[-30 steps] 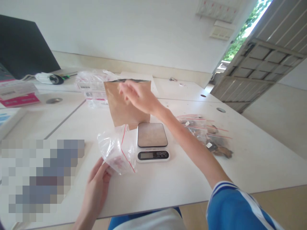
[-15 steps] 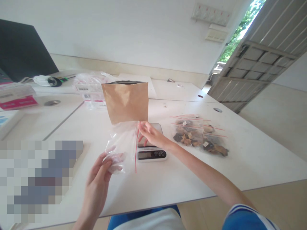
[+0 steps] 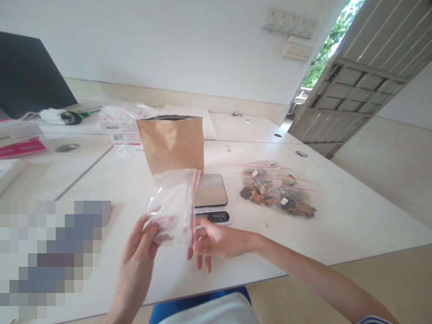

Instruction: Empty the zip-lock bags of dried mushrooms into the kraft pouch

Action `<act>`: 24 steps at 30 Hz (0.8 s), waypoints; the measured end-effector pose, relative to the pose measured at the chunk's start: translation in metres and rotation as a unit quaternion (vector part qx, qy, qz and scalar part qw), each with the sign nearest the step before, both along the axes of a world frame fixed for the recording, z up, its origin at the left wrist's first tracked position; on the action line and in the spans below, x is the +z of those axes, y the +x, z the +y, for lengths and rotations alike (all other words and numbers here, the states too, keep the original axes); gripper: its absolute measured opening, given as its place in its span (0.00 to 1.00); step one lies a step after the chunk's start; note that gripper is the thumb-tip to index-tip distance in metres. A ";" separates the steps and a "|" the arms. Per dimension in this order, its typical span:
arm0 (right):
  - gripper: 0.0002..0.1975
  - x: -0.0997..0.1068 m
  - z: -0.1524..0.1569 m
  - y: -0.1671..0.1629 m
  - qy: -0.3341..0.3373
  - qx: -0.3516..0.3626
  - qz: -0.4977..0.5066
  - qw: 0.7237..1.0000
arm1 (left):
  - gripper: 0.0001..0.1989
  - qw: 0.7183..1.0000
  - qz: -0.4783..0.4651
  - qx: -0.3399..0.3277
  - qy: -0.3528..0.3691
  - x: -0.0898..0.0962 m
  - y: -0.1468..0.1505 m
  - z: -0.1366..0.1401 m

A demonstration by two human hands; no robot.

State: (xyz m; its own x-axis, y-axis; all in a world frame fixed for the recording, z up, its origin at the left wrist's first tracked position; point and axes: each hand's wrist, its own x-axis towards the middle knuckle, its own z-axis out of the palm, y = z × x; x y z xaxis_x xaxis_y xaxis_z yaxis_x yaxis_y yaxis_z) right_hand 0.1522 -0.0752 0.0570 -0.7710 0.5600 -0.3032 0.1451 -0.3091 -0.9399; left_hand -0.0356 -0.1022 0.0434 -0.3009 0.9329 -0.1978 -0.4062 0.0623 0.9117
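Note:
A clear zip-lock bag (image 3: 173, 193) with a red strip along its right edge is held up over the table, and nothing shows inside it. My left hand (image 3: 143, 238) grips its lower left side, thumb in front and fingers showing through the plastic. At the bottom of the red strip, my right hand (image 3: 216, 240) has thumb and forefinger closed on the bag's edge, with the other fingers hanging loose. Behind the bag lies a small digital scale (image 3: 212, 191), its display partly covered. A brown paper pouch (image 3: 172, 141) stands upright with its top open.
To the right lie several zip-lock bags (image 3: 270, 193) of dark and brown dried pieces with small white labels. Pink and white packages (image 3: 121, 128) sit at the back left, near a black monitor (image 3: 33, 74). A blurred patch (image 3: 57, 256) covers the left front.
My right hand has moved down along the red strip from the bag's top corner to its bottom corner. The left hand keeps its hold, and the view has shifted slightly.

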 end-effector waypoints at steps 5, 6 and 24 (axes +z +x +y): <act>0.22 0.000 0.003 0.004 0.003 0.074 0.001 0.997 | 0.26 0.998 0.002 -0.062 -0.016 -0.005 0.003 -0.005; 0.22 -0.001 0.005 0.007 0.002 0.075 -0.001 0.997 | 0.26 0.997 0.005 -0.074 -0.017 -0.004 0.002 -0.008; 0.17 0.030 0.070 0.145 0.535 -0.231 -0.440 0.683 | 0.27 0.748 0.653 0.053 0.103 -0.031 -0.047 0.015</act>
